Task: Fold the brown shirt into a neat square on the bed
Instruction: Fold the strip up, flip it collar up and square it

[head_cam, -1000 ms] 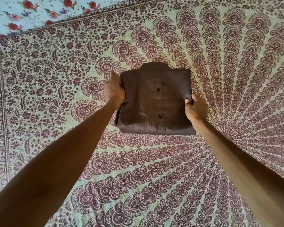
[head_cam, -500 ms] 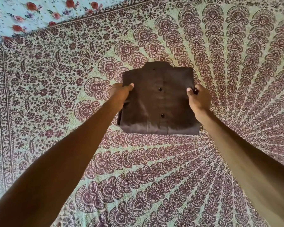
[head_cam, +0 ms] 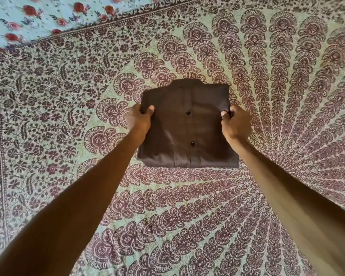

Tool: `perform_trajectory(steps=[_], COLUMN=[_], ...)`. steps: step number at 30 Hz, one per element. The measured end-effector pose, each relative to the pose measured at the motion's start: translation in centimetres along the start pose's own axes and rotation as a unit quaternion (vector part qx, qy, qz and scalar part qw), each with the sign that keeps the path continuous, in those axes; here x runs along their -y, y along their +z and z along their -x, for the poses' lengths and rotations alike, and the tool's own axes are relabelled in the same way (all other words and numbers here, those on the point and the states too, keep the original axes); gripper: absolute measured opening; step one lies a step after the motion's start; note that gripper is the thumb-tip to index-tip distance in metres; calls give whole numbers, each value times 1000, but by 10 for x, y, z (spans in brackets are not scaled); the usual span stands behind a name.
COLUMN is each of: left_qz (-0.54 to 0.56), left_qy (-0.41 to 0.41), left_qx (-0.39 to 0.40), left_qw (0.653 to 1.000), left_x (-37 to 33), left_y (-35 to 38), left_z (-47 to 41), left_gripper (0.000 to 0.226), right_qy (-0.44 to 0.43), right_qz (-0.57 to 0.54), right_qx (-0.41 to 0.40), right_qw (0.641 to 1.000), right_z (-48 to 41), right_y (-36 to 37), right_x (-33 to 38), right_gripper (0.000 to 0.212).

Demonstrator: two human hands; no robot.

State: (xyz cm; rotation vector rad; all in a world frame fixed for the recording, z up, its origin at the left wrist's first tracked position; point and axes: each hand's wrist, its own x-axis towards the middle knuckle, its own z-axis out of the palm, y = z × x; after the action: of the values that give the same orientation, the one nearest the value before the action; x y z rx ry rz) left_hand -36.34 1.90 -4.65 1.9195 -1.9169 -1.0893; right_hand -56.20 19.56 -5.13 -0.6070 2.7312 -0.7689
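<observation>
Against the bedspread [head_cam: 187, 216], folded brown shirt [head_cam: 187, 134], left hand [head_cam: 137, 120] and right hand [head_cam: 236, 123] gripping its sides, fingers [head_cam: 234, 111] largely hidden beneath

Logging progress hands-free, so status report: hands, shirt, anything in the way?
Left hand grips left edge of brown shirt, right hand the right edge. Shirt folded roughly square, buttons up, over patterned bedspread. Nothing blocking.

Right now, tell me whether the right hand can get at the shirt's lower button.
Probably yes, once it lets go. The right hand grips the brown shirt's right edge, and only bare cloth lies between it and the lower button.
</observation>
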Motion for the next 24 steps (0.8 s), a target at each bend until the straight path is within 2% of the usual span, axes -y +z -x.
perform_trajectory(steps=[2,3,6,8,9,11,13,15,18,21,24], left_qz=[-90,-122,-207,-224,-230,-249,-251,-255,-262,-248,-264], left_qy=[77,109,149,198,241,297,288,262,248,212,196], left_qx=[-16,-27,-112,-145,-130,-52,-3,5,-15,-44,-24], left_qw=[993,986,960,943,934,921,924,931,933,944,944], left_x=[-1,-2,-3,0,2,17,41,57,56,64,80], left_y=[1,1,1,6,10,22,31,34,32,27,21], left_z=[12,18,46,74,90,114,113,100,93,94,93], left_gripper=[43,45,55,57,56,60,64,68,67,61,59], right_qy=[-8,-9,-34,-109,-152,-218,-257,-265,-228,-73,47], right_qz=[18,27,71,105,118,159,199,220,206,137,61], right_qx=[0,-5,-65,-75,-44,43,100,126,109,44,46], right_qw=[1000,1000,995,986,980,962,940,930,945,987,996], right_z=[1,3,16,33,43,60,68,65,59,61,56], right_y=[2,3,2,0,1,8,19,25,23,8,-5], right_x=[4,7,16,18,16,7,-6,-14,-11,-6,-10], right_gripper=[14,16,46,55,58,62,65,68,72,84,90])
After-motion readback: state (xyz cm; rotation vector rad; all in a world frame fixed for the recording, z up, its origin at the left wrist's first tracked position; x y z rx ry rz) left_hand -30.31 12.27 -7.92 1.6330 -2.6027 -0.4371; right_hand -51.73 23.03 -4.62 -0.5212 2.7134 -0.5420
